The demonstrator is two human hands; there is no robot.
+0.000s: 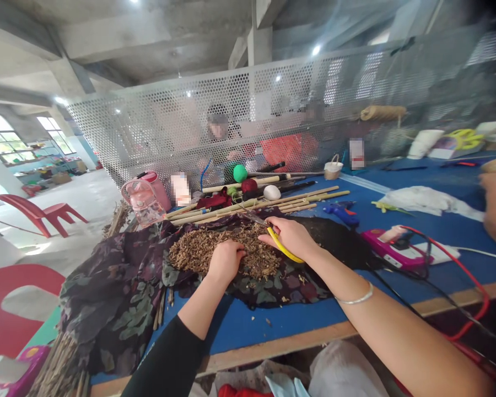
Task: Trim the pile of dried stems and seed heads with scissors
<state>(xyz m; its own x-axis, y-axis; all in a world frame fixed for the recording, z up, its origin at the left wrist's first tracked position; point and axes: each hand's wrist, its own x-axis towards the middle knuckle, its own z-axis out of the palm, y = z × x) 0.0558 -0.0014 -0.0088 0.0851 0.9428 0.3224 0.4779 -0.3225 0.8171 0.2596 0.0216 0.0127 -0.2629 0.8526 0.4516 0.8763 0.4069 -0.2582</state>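
Blue tabletop (268, 325), both hands at brown bits (194, 251)

My L hand (226, 260) has fingertips in the bits; can't tell if they're pinching. Bits lie under/around it, on dark floral cloth (119, 275). My R hand (291, 237), just right of it, is closed on yellow-handled scissors (288, 252). Beyond both hands: sticks (330, 194), then green ball (240, 173), w/ perforated screen (157, 118) farthest.

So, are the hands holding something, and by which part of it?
The right hand holds scissors by the yellow handle; the left hand's grip is hidden.
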